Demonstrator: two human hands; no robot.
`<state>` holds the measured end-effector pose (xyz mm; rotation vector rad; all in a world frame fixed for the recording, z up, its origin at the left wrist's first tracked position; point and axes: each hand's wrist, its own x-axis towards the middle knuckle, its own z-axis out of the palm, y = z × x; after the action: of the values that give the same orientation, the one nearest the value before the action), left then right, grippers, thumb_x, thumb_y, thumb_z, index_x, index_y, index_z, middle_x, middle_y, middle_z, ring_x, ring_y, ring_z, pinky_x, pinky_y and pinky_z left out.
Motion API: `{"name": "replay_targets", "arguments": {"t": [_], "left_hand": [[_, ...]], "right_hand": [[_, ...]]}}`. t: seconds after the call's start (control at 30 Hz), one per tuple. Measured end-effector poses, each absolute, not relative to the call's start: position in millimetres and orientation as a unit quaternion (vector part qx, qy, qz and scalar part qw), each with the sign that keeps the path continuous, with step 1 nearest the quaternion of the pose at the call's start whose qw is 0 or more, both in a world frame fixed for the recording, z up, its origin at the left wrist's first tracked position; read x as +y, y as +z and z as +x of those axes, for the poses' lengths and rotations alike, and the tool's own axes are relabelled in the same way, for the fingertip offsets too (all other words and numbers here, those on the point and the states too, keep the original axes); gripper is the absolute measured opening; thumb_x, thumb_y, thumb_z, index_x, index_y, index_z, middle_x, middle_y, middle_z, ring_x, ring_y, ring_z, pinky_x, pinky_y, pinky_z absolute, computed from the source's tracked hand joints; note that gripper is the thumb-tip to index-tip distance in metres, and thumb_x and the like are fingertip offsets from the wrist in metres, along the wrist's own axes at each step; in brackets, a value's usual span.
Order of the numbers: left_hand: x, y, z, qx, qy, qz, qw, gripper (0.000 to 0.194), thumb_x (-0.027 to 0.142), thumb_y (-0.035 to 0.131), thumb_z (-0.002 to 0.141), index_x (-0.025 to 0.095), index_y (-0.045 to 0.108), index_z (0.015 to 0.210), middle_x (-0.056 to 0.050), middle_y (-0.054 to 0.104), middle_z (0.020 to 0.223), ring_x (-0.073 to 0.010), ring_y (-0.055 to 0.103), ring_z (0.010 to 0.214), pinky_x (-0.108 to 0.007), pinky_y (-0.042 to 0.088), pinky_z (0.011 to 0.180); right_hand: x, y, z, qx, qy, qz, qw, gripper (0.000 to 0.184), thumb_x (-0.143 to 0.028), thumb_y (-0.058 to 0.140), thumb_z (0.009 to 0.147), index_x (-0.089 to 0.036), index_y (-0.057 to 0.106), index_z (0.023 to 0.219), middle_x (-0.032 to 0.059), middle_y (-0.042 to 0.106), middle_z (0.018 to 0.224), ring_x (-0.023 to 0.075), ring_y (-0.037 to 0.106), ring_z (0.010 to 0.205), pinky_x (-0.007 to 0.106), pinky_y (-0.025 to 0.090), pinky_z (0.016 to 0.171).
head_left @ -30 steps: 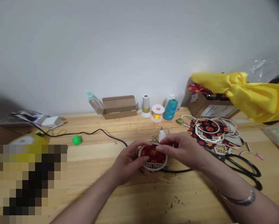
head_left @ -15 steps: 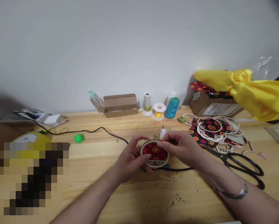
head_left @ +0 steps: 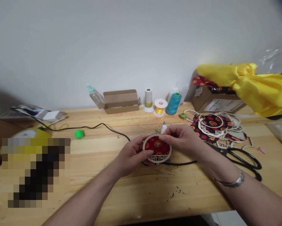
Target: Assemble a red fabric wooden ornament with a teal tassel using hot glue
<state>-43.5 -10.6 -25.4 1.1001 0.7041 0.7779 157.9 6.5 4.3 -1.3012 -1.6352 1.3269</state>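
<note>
Between my two hands is a round ornament (head_left: 158, 148), a pale wooden ring with a cut-out lattice along its lower part and dark red patterned fabric inside. My left hand (head_left: 132, 155) grips it from the left, thumb on the front and the other fingers behind, mostly hidden. My right hand (head_left: 182, 139) pinches its upper right rim between thumb and fingers. The white tip of a glue gun (head_left: 163, 128) shows just behind the ornament, partly covered by my right hand. Black-handled scissors (head_left: 243, 158) lie beside my right forearm.
Cut wooden frames (head_left: 212, 130) and patterned fabric lie at the right, before a cardboard box (head_left: 216, 102) under yellow cloth (head_left: 244, 78). Thread spools (head_left: 160, 106), a blue thread cone (head_left: 174, 104), an open carton (head_left: 120, 105) and a spray bottle (head_left: 95, 97) line the wall. A black cord (head_left: 100, 125) crosses the table.
Both hands still hold the round ornament, now tilted a little more toward me. My left fingers have closed in behind it. The whole view has shifted slightly.
</note>
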Motion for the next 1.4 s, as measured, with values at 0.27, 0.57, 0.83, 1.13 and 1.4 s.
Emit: {"name": "replay_targets", "arguments": {"t": [0.27,0.57,0.83,1.13,1.4], "left_hand": [[-9.8,-26.1,-45.6,0.277,0.372,0.516,0.72,0.036,0.02,0.065,0.08,0.022,0.061,0.115,-0.006,0.069,0.102,-0.0185,0.064,0.09,-0.027,0.055,0.073],[-10.1,-33.1,-45.9,0.298,0.373,0.474,0.74,0.033,0.032,0.055,0.088,0.02,0.062,0.117,-0.007,0.07,0.099,-0.0171,0.065,0.086,-0.027,0.051,0.076],[-9.0,-33.1,-45.1,0.339,0.35,0.475,0.733,0.033,0.028,0.061,0.084,0.019,0.062,0.116,-0.007,0.07,0.097,-0.017,0.064,0.083,-0.028,0.052,0.073],[-9.5,-29.0,-42.0,0.321,0.36,0.434,0.761,0.033,0.032,0.061,0.083,0.016,0.064,0.112,-0.007,0.07,0.083,-0.0143,0.062,0.069,-0.025,0.049,0.062],[-10.0,-26.2,-40.3,0.314,0.372,0.388,0.783,0.03,0.033,0.065,0.08,0.015,0.068,0.104,-0.006,0.07,0.081,-0.0141,0.062,0.069,-0.026,0.048,0.067]], "right_hand": [[5.3,6.2,156.9,-0.616,0.508,-0.503,0.332,0.029,-0.042,0.064,0.07,-0.016,0.058,0.061,-0.0002,0.054,0.056,0.01,0.046,0.051,0.023,0.039,0.046],[4.9,5.7,157.4,-0.621,0.513,-0.503,0.316,0.029,-0.041,0.064,0.07,-0.015,0.058,0.06,-0.001,0.052,0.055,0.0091,0.043,0.051,0.022,0.036,0.046],[6.0,2.2,155.6,-0.599,0.544,-0.498,0.312,0.03,-0.042,0.065,0.07,-0.015,0.057,0.061,-0.0016,0.053,0.054,0.0085,0.044,0.049,0.022,0.034,0.046],[6.5,0.1,156.6,-0.56,0.579,-0.494,0.328,0.031,-0.043,0.07,0.066,-0.015,0.059,0.06,-0.002,0.055,0.053,0.0077,0.045,0.049,0.022,0.034,0.046],[4.3,2.6,155.2,-0.526,0.606,-0.496,0.332,0.035,-0.047,0.073,0.062,-0.014,0.059,0.06,-0.0019,0.054,0.053,0.008,0.045,0.048,0.022,0.034,0.047]]}}
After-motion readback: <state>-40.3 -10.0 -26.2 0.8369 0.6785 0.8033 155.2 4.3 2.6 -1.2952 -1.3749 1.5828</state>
